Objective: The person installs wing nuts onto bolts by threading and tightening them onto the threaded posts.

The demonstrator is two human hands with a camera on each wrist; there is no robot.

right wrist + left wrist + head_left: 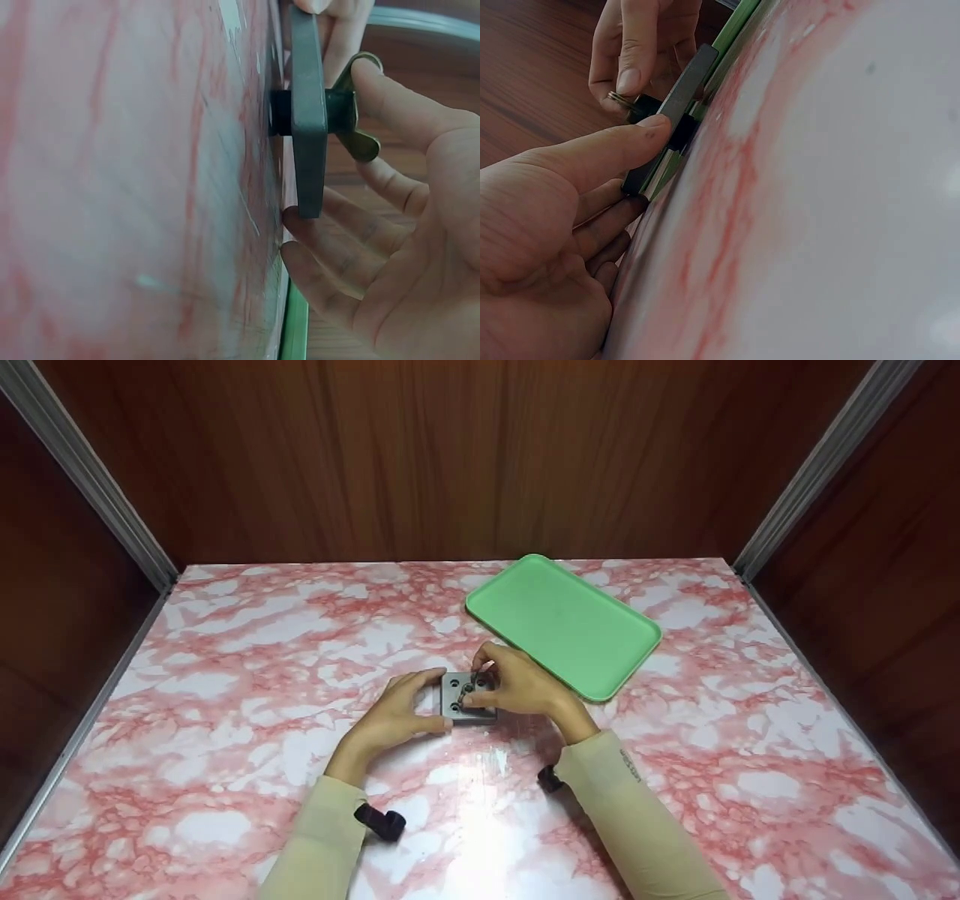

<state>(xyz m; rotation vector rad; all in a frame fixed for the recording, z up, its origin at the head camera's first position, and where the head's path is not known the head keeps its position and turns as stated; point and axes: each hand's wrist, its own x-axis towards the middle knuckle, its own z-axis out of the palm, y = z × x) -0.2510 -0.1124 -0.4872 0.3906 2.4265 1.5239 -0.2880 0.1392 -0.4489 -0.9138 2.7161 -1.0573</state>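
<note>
A grey square metal plate (pixel 449 695) with round holes lies flat near the table's middle. In the right wrist view a short black cylinder (pixel 280 112) beneath it holds it off the table. A brass-coloured wing nut (pixel 365 147) sits over a black collar (pixel 339 112) at the plate's centre. My left hand (pixel 397 712) grips the plate from the left, thumb at the near edge, forefinger at the far edge. My right hand (pixel 523 684) pinches the wing nut between thumb and forefinger; its other fingers spread beside the plate. The plate's right part is partly hidden.
A green tray (pixel 562 619) lies at an angle behind and right of the right hand. The table (pixel 225 690) has a red and white marbled top. Wooden panels (pixel 450 457) stand at the back and both sides. Black wrist devices (pixel 381 821) sit at the sleeves.
</note>
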